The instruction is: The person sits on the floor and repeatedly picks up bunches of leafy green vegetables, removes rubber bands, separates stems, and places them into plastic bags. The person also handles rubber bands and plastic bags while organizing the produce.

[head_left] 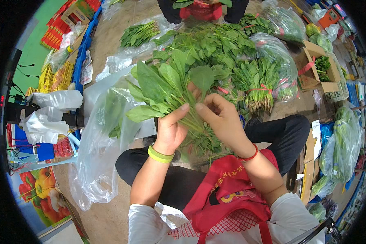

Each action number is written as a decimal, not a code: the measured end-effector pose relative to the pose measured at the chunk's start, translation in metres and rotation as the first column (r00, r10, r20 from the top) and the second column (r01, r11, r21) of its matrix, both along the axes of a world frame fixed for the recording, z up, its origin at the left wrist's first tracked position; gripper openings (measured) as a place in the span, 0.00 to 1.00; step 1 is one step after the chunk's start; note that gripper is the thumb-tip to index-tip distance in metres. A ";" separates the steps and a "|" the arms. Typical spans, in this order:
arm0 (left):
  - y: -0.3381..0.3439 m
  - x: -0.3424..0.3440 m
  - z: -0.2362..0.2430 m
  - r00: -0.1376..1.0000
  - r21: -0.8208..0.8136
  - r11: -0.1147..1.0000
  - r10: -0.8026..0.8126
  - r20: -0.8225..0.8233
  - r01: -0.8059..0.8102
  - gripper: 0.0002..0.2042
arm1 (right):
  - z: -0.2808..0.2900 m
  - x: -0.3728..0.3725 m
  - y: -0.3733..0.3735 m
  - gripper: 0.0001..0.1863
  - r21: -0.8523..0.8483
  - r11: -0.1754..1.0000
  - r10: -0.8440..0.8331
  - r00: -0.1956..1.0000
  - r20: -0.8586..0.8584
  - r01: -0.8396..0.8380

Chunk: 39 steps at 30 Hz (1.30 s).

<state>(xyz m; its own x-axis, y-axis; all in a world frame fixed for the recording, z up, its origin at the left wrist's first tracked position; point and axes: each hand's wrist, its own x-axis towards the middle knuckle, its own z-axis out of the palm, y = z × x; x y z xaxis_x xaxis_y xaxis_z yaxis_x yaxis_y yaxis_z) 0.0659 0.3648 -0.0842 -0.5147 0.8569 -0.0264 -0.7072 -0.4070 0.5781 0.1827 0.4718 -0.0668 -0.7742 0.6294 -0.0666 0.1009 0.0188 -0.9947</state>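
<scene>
My left hand (170, 129) is closed round the stems of a loose bunch of spinach (160, 87), thumb on top, its broad leaves fanning up and to the left. Close beside it, my right hand (221, 118) is curled at the bunch's right side, thumb and fingers pinching among the stems. Some of the fingertips are hidden by leaves. Just beyond my hands lies a big heap of loose greens (219, 42). Right of the heap stands a spinach bundle (258, 81) tied with a red band, roots toward me. Stray stems (203, 146) lie below my hands.
A clear plastic bag (99, 150) spreads at my left, holding some greens. Bagged greens (276, 61) and a cardboard box (315, 69) stand right. Another person (201, 10) sits opposite behind the heap. Egg trays (57, 77) line the left; more bagged vegetables (341, 142) lie far right.
</scene>
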 end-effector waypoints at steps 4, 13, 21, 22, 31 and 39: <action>0.002 -0.001 0.006 1.000 0.007 1.000 0.020 0.005 -0.020 0.33 | -0.006 0.003 -0.003 0.12 -0.067 0.996 -0.062 0.998 -0.031 0.059; 0.006 -0.015 -0.002 0.963 0.089 0.975 0.182 0.199 -0.203 0.26 | -0.011 0.026 -0.037 0.09 -0.116 0.917 -0.394 0.814 -0.427 0.382; -0.003 -0.014 0.013 0.985 0.195 0.977 0.060 0.160 -0.092 0.33 | -0.051 0.056 0.001 0.21 0.052 0.962 -0.269 0.963 -0.005 0.269; -0.002 -0.013 0.013 0.988 0.204 0.976 0.044 0.151 -0.075 0.33 | -0.036 0.054 -0.002 0.21 0.096 0.971 -0.214 0.975 -0.056 0.219; -0.002 -0.007 0.017 0.999 0.092 0.996 -0.001 0.046 -0.003 0.35 | -0.001 0.028 -0.011 0.13 -0.047 0.997 0.056 0.993 -0.108 -0.061; -0.001 -0.005 0.020 0.999 0.043 0.998 0.045 0.012 -0.046 0.35 | -0.007 0.030 -0.019 0.18 -0.098 0.990 -0.108 0.987 -0.115 0.097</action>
<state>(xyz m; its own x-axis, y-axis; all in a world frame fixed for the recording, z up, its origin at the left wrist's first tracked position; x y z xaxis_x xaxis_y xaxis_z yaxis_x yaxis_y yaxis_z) 0.0610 0.3636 -0.0644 -0.5532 0.8331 0.0040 -0.6936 -0.4632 0.5517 0.2123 0.4530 -0.0733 -0.7117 0.7014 -0.0385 -0.0221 -0.0771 -0.9968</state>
